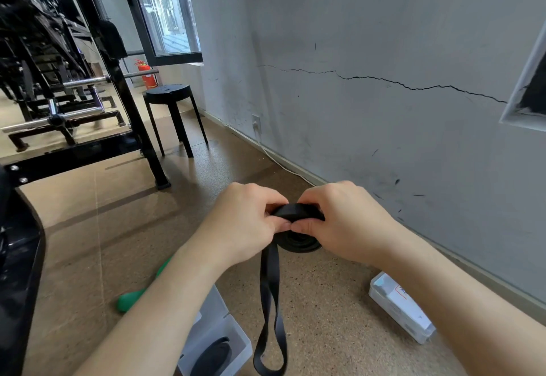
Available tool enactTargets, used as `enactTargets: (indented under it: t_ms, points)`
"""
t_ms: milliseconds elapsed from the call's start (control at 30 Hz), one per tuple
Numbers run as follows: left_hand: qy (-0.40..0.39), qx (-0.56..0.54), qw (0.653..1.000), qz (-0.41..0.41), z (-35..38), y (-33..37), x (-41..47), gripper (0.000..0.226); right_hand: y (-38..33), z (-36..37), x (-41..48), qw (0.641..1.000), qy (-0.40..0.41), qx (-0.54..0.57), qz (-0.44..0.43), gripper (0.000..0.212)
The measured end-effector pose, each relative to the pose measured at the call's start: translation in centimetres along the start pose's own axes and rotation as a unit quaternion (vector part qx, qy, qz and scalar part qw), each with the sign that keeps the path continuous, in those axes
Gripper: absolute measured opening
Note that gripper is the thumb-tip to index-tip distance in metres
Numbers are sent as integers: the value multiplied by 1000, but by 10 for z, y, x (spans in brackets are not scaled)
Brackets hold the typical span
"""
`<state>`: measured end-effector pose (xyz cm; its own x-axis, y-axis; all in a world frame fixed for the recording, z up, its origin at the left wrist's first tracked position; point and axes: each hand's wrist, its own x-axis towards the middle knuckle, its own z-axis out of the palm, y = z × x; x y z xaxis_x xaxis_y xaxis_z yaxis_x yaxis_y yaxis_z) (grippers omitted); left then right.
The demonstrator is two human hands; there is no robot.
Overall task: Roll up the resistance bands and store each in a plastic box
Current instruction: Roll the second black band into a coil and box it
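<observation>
A black resistance band [297, 213] is partly rolled into a coil held in the air between both hands. My left hand [245, 222] pinches the coil's left side and my right hand [345, 222] grips its right side. The loose end of the band [270, 316] hangs down as a long loop toward the floor. Below my left forearm stands an open clear plastic box [233, 334] with a rolled black band [211, 358] inside. A second clear plastic box [399, 307] with a white card in it lies on the floor at the right, near the wall.
A green band [130, 300] lies on the cork floor, partly hidden by my left arm. A black stool [171, 94], a black weight rack [127, 100] and a red fire extinguisher [147, 75] stand further back. The grey cracked wall [384, 80] runs along the right.
</observation>
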<state>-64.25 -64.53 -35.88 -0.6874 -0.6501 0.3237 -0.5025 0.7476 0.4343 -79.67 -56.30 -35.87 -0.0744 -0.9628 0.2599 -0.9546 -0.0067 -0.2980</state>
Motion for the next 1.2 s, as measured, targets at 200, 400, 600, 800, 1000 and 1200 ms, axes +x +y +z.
enactTargets:
  t_ms: [200, 400, 600, 800, 1000, 1200]
  points:
    - [-37, -82, 995, -45, 0, -3, -2, 25, 3, -1, -2, 1000, -1, 24, 17, 21]
    - [-31, -143, 987, -61, -2, -7, -3, 30, 5, -3, 1, 996, 16, 86, 25, 20]
    - [-20, -174, 982, -69, -4, -13, -2, 29, 9, 1, 3, 985, 35, 164, 40, 18]
    - [10, -109, 992, -60, -7, -14, -2, 24, 6, 0, 3, 972, 1, 231, 51, 18]
    - [-23, 73, 997, -10, -3, -4, -2, 14, -6, -8, 1, 999, -15, 52, 1, 24]
    - [-32, 86, 996, 0, -1, -1, -2, 14, -6, -2, 3, 998, -24, 51, 18, 22]
